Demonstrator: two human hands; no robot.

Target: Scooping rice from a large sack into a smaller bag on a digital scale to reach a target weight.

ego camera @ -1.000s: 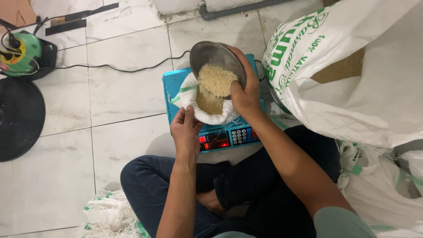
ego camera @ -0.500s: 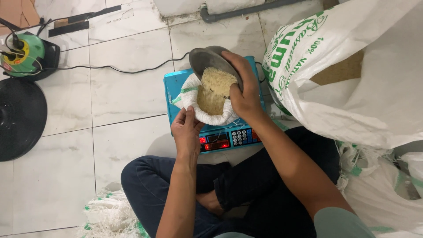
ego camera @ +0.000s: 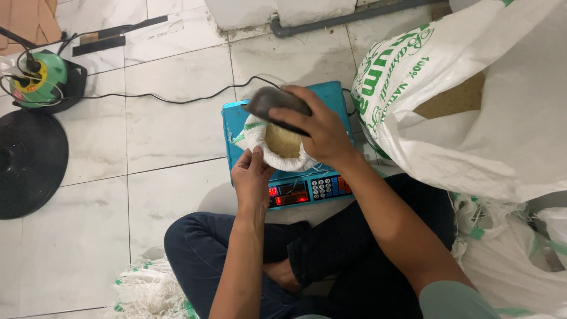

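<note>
A small white bag [ego camera: 258, 134] with brownish grain in it sits on a blue electronic scale [ego camera: 295, 192]. My left hand [ego camera: 251, 177] pinches the bag's near rim and holds it up. My right hand [ego camera: 316, 133] grips a metal bowl [ego camera: 273, 101] turned upside down over the bag's mouth, its dark outside facing me. The scale's red display and keypad lie just in front of the bag, between my forearms.
A large white woven sack [ego camera: 472, 94] with green print stands open at the right, grain showing inside. More sacks [ego camera: 520, 260] lie at the lower right. A green cable reel [ego camera: 38, 80] and a black round base [ego camera: 26, 162] sit at the left. A grey pipe [ego camera: 354, 18] runs along the wall.
My right hand has tipped the bowl from nearly level to fully overturned above the bag, and the grain that was in the bowl is now in the bag. My left hand stays on the rim.
</note>
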